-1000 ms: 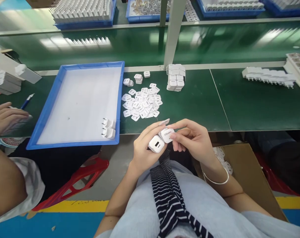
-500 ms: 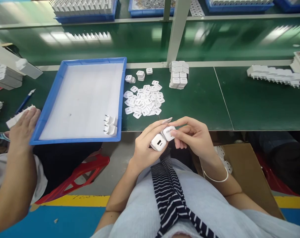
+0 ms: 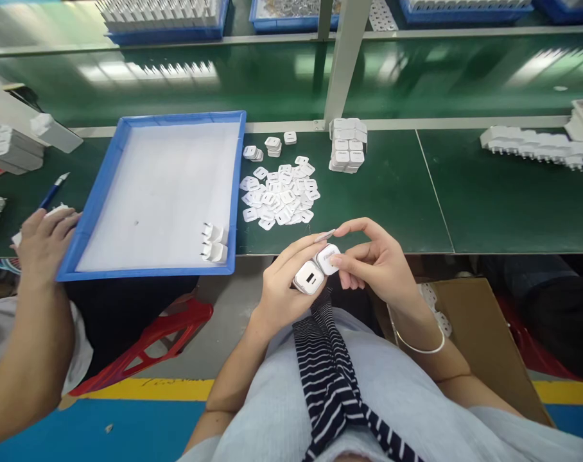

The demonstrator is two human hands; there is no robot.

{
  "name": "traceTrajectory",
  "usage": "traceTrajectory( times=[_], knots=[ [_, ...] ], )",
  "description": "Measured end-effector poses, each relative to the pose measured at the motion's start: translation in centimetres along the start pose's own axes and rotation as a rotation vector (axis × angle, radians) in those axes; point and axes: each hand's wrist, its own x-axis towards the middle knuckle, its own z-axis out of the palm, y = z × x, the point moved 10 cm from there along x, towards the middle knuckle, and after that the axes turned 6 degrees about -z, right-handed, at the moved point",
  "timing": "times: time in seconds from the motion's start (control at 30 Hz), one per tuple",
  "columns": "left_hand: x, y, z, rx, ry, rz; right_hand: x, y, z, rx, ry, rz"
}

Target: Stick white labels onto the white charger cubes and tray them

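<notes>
My left hand (image 3: 284, 289) is closed around two white charger plugs side by side in front of my body. The nearer charger (image 3: 308, 277) turns a face with a dark port slot upward. On the farther charger (image 3: 326, 258) the top face bears small grey lettering, and the thumb of my right hand (image 3: 375, 263) presses its edge. My right index finger reaches to a thin white cover plate (image 3: 325, 236) at my left fingertips; the other right fingers are curled. Beyond my hands lies a loose pile of white cover plates (image 3: 282, 196).
A blue-rimmed tray (image 3: 241, 173) to the left holds two chargers (image 3: 215, 244) in its near right corner. Stacked white chargers (image 3: 348, 146) stand by the shelf post (image 3: 347, 64). A row of chargers (image 3: 532, 146) lies far right. A co-worker's hand (image 3: 45, 240) is beyond the tray.
My right index finger has lifted slightly, and the lettered charger has shifted a little under my thumb. At the left, the co-worker's hand has moved over the white piece.
</notes>
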Motion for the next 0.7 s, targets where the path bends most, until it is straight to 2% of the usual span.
traceTrajectory(
  times=[0.57, 0.7],
  knots=[
    [-0.4, 0.1, 0.4, 0.002, -0.097, 0.067, 0.0, 2.2, 0.6, 0.094, -0.153, 0.144],
    [-0.4, -0.8, 0.2, -0.053, -0.066, -0.035, 0.1, 2.5, 0.4, 0.066, -0.102, 0.122]
  ],
)
